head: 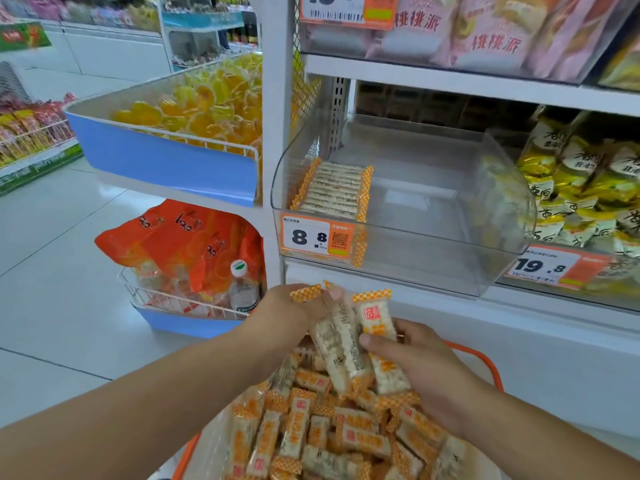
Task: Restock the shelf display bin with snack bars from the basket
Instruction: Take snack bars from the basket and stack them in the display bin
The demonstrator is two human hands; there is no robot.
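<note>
Snack bars (341, 344) — white, orange-checked ends — pinched by left hand (291, 311) and right hand (412, 355).

One head-worn wide-angle view looks forward and down, close over the basket (491, 372) at 6 o'clock, display bin (433, 209) toward 12.

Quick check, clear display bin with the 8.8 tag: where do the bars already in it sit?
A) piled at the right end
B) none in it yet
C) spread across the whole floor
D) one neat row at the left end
D: in the clear bin a single tidy row of snack bars lies against its left wall, above the 8.8 price tag; the rest of the floor is bare.
</note>
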